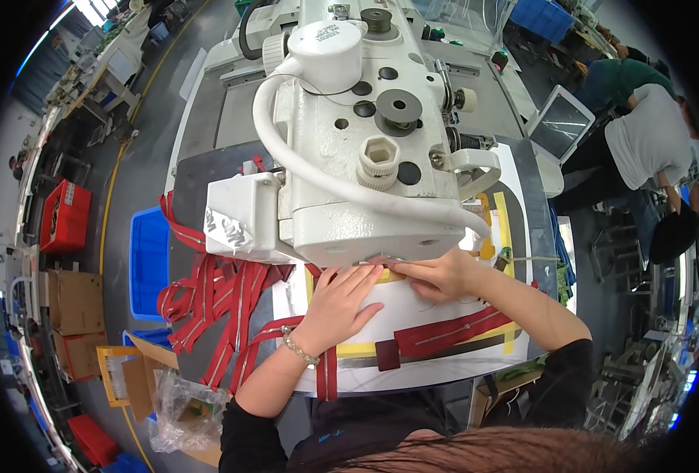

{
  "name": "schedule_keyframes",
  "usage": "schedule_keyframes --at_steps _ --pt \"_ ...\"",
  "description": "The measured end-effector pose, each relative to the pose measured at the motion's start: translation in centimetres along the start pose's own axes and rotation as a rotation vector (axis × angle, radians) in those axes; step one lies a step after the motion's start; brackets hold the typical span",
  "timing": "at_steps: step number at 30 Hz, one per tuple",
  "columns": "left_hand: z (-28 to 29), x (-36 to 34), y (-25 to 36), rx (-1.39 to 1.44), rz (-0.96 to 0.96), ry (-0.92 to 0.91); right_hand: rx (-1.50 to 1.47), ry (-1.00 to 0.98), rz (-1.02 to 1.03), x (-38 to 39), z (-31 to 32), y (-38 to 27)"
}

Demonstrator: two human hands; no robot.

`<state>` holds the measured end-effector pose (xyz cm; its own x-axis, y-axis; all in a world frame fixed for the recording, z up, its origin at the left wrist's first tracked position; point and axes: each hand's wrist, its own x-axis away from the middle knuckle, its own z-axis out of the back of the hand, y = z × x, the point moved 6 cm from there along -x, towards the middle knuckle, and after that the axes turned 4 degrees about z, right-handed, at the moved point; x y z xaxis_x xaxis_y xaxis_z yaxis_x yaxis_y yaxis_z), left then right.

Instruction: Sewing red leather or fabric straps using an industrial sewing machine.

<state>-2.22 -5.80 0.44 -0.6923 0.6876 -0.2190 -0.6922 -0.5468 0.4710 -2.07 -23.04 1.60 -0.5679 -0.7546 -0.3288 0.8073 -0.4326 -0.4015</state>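
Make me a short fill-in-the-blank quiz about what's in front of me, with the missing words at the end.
1. A beaded bracelet circles the person's left ____, just below the left hand.
2. As pictured, the heap of red zippers lies to the ____ of both hands.
3. The plastic bin just beyond that heap is ____ in colour.
4. The thick tube curving over the sewing machine is coloured ____.

Missing words: wrist; left; blue; white.

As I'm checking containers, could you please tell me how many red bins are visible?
2: one red bin at the left, just above the cardboard boxes in the picture; the second red bin at the lower left. Others may be hidden.
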Motion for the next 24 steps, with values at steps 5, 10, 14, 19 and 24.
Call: schedule_keyframes --at_steps 5,10,14,19,24 --pt "0.4 -0.3 0.3 -0.025 -0.031 0.034 -0.111 -0.040 -0.056 0.3 -0.7 1.1" --pt "0.5 -0.5 0.2 -0.034 -0.024 0.042 -0.010 0.052 0.011 0.4 -1.0 1.6" --pt "0.6 -0.5 0.1 -0.038 -0.018 0.033 0.034 0.045 0.006 0.6 -1.2 1.8" --pt "0.3 -0.2 -0.5 -0.044 -0.003 0.044 0.088 0.055 0.007 0.1 -1.0 1.2" --pt "0.6 -0.4 -0.5 -0.043 -0.019 0.093 0.013 -0.011 -0.028 0.0 -1.1 1.1"
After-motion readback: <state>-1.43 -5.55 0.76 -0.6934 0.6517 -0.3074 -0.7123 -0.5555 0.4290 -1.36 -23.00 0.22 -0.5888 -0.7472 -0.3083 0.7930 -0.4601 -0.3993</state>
